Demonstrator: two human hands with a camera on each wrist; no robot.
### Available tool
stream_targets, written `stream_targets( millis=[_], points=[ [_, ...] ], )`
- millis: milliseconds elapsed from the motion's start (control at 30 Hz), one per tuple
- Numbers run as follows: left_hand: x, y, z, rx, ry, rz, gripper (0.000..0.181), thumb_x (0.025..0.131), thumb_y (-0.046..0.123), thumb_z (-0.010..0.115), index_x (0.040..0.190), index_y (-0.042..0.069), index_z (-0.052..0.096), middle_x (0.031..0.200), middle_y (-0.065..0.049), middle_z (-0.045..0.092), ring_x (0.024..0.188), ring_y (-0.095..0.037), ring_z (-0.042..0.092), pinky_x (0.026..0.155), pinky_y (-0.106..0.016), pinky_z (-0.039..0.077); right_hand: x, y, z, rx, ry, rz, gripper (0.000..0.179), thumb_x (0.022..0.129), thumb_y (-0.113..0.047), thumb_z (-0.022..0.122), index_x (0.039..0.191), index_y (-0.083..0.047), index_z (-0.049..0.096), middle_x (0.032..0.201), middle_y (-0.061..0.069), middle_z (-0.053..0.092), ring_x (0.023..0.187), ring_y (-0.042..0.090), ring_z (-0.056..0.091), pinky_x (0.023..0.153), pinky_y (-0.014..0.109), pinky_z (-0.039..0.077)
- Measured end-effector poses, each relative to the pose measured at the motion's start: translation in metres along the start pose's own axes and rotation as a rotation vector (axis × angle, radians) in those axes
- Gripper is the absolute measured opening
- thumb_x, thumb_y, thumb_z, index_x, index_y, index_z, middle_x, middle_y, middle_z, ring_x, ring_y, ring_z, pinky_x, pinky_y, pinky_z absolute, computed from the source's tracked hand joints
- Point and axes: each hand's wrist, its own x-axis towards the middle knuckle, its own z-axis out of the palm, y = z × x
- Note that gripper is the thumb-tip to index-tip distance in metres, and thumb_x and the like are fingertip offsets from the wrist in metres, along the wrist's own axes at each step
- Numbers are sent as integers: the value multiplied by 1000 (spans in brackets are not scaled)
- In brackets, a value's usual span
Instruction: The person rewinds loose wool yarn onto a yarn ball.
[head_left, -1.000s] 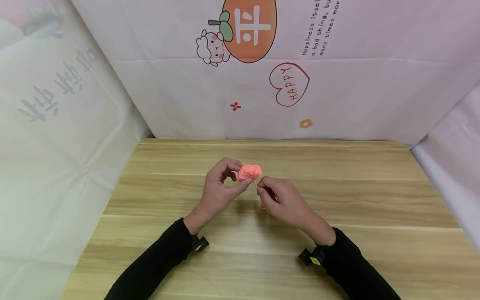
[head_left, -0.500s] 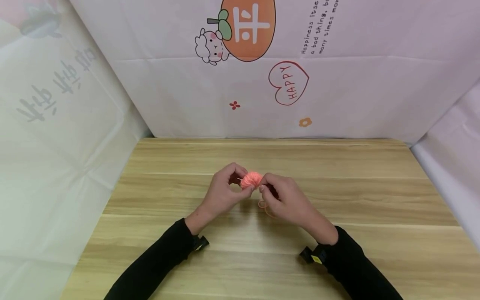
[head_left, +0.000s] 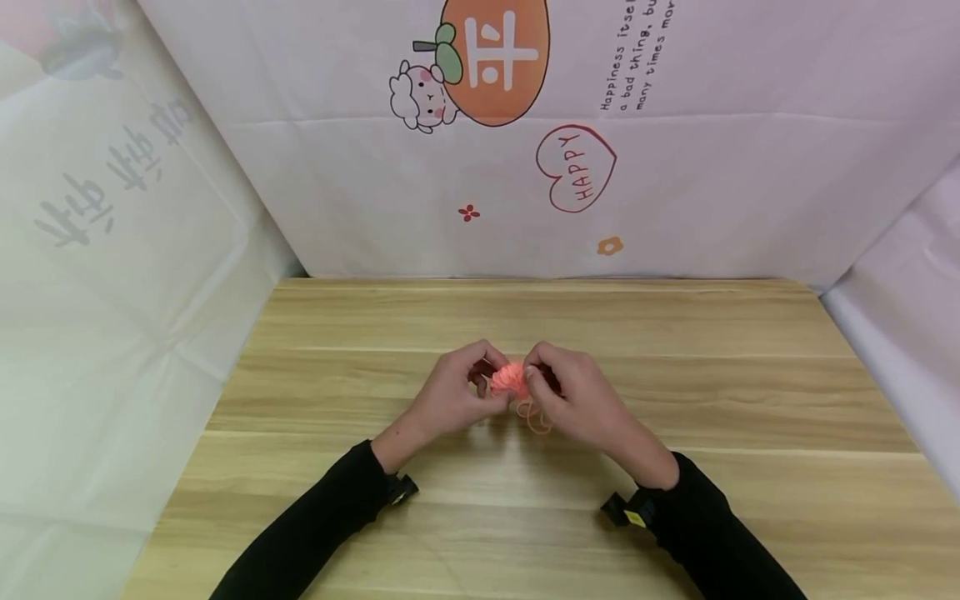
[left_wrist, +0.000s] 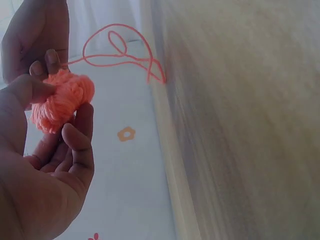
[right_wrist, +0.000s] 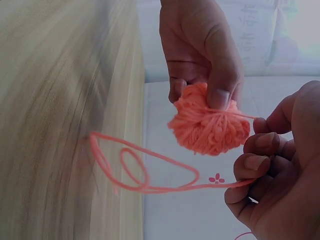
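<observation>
A small coral-pink yarn bundle (head_left: 510, 379), wound thick and gathered at its middle, is pinched between the thumb and fingers of my left hand (head_left: 457, 392). In the right wrist view the left thumb presses on the gathered centre of the bundle (right_wrist: 210, 130). My right hand (head_left: 581, 400) is close at the bundle's right side, fingers curled. It pinches a short taut strand that runs out from under the left thumb. The loose yarn tail (right_wrist: 200, 187) passes between the right hand's lower fingers and hangs in loops down toward the tabletop.
Below the hands lies a wood-grain table (head_left: 480, 533). A white printed cloth (head_left: 337, 192) stands behind the table's far edge, and more white cloth (head_left: 150, 333) hangs at the left side. Each black sleeve carries a small wrist camera (head_left: 626, 510).
The left hand has lowered the yarn bundle toward the body and slightly right. The right hand, apart from the bundle a second ago, is now right beside it, the strand between them shorter.
</observation>
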Motion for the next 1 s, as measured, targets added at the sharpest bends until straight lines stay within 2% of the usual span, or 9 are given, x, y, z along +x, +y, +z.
stream_targets(
  millis=[67,200,300,400,433,533,633,800,1000],
  points=[
    [0,0,0,-11,-30,6,24,76,-4,71,97,2,61,91,-7,64,72,-27,57,55,-21,45,0,0,0,-3,5,4,17,101,-18,47,90,-16,59,64,-7,48,48,10,41,44,23,34],
    [0,0,0,-37,-98,19,22,77,-4,71,97,2,62,88,-8,64,72,-29,56,56,-32,47,1,1,-1,2,2,8,16,101,-18,47,90,-17,58,65,-7,49,49,8,42,43,22,35],
    [0,-14,3,-35,-144,28,20,79,3,72,97,9,63,87,-2,64,72,-24,56,58,-33,48,0,2,-1,3,-1,13,16,101,-17,47,90,-16,58,66,-6,49,50,8,42,43,22,36],
    [0,-18,4,-58,-185,56,22,79,5,72,97,11,64,88,1,63,73,-19,56,58,-37,50,0,3,-1,-5,2,15,15,101,-17,47,91,-16,58,65,-6,48,51,8,42,44,22,36],
    [0,-19,4,-69,-197,70,22,78,4,72,98,12,64,88,1,63,73,-18,56,58,-37,51,0,3,-1,-4,0,15,15,101,-16,47,91,-17,58,65,-6,48,51,8,42,45,22,36],
    [0,-4,2,-115,-224,109,23,78,-3,71,99,5,64,89,-5,63,73,-24,56,57,-43,50,0,4,-1,9,-1,8,14,101,-17,47,91,-17,58,65,-6,48,52,8,42,46,22,36],
    [0,0,0,-129,-234,141,23,78,-5,70,99,3,64,89,-7,63,72,-28,57,58,-37,50,0,5,-2,32,-3,3,15,102,-18,47,92,-15,58,66,-6,49,52,8,42,46,23,36],
    [1,-1,0,-141,-232,191,23,78,-5,71,99,4,65,89,-6,63,72,-28,56,60,-31,50,-1,8,-2,51,-1,11,17,102,-19,47,93,-13,60,67,-6,51,52,9,42,46,22,35],
    [2,0,-2,-173,-211,269,25,78,-6,72,100,5,66,92,-4,64,74,-23,56,60,-40,51,0,10,-1,44,13,11,15,102,-18,49,93,-14,61,68,-6,51,53,9,40,46,22,34]
  ],
)
